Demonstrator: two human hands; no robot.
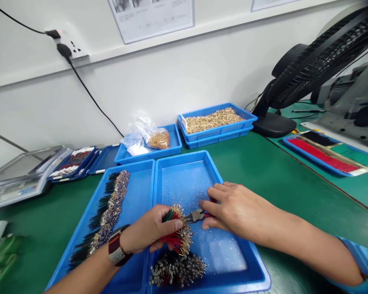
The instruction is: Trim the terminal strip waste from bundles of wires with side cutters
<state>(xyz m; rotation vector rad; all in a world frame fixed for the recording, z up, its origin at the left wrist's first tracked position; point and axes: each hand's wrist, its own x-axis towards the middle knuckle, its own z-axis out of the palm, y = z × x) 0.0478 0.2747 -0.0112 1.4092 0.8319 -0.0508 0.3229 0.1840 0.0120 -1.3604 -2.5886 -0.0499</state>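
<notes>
Partway, I'd judge: one wire bundle [185, 237] held over the right tray [188, 175].
Left hand [155, 228] fingers clamp it; right hand [228, 206] fingers wrap pliers [197, 215] at its tips. A dark bunch [178, 270] remains below; rows of pieces [110, 209] lie in the left tray [138, 188].

Side by side on the table [242, 163]: a left tray [138, 183] with a row of wire bundles [110, 208] along its left side, and a right tray [187, 175] with a loose bundle [179, 269] at its near end, a held bundle [180, 234] in the left hand [150, 230] above, and pliers [196, 215] just right of that in the right hand [222, 204]. Behind these, left to right: small trays [102, 159], a back tray [173, 141] with plastic bags [159, 139] inside, two stacked trays [221, 130] with metal pieces [214, 120] in the upper one, then a fan [319, 61]. To the right, before the fan, a laden tray [342, 173].
</notes>
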